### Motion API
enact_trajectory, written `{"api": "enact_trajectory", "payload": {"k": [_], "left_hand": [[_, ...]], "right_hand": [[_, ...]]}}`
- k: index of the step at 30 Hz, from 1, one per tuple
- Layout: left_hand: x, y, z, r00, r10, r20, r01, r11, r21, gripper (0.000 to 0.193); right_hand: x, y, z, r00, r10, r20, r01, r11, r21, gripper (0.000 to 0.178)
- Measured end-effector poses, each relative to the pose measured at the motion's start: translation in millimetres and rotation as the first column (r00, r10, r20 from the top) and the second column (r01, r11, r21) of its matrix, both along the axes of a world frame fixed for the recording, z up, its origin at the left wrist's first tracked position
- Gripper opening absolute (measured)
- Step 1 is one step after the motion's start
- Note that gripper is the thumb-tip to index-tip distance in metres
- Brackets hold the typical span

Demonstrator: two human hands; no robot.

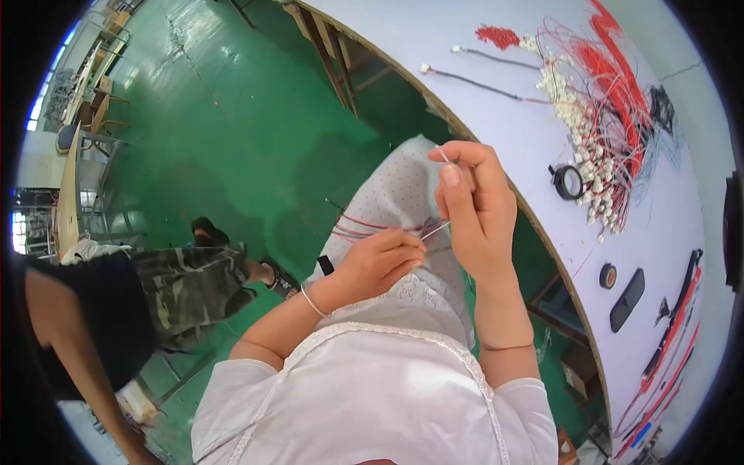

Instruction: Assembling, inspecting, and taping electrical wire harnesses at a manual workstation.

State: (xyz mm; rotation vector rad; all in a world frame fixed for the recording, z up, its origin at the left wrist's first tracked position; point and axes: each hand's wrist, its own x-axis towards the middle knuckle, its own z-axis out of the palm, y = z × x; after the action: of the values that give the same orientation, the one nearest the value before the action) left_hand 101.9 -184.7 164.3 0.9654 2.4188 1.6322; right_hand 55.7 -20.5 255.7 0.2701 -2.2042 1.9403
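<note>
Over my lap my left hand (381, 260) is closed, its fingers gathered round a few thin red and dark wires (358, 225) that run out to the left across my thigh. My right hand (479, 205) is raised to the right of it. Its thumb and index finger curl together at a thin pale wire (443, 155), whose short end shows between the fingertips. A pale stretch of wire (436, 231) spans the gap between the two hands. The wire ends inside my left fist are hidden.
On the white table (511, 101) at right lie a heap of red wires (612, 70) with white connectors (593, 167), black tape (570, 182), a smaller tape roll (608, 275) and a dark phone-like object (628, 300). Another person (93, 318) is at left, beyond green floor (232, 124).
</note>
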Motion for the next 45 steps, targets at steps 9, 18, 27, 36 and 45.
{"api": "enact_trajectory", "payload": {"k": [9, 18, 27, 36, 45], "left_hand": [[-28, -4, -42, 0.989, 0.15, 0.004, -0.142, 0.945, -0.295, 0.01], [-50, 35, -40, 0.94, -0.222, -0.26, 0.015, 0.786, -0.617, 0.046], [-53, -8, -99, 0.97, -0.171, -0.175, -0.056, 0.54, -0.84, 0.052], [-42, -47, -134, 0.999, 0.045, -0.021, -0.045, 0.656, -0.754, 0.042], [-44, -64, -135, 0.954, 0.24, 0.178, -0.047, 0.708, -0.705, 0.038]], "right_hand": [[64, 70, -330, 0.825, -0.291, 0.485, 0.336, 0.942, -0.006, 0.018], [78, 79, -328, 0.714, -0.098, 0.694, 0.401, 0.869, -0.289, 0.014], [126, 229, -413, 0.595, -0.758, 0.267, 0.498, 0.609, 0.617, 0.02], [-76, 161, -373, -0.123, 0.162, 0.979, 0.439, 0.894, -0.093, 0.029], [-81, 92, -529, 0.402, -0.084, 0.912, -0.29, 0.933, 0.213, 0.031]]}}
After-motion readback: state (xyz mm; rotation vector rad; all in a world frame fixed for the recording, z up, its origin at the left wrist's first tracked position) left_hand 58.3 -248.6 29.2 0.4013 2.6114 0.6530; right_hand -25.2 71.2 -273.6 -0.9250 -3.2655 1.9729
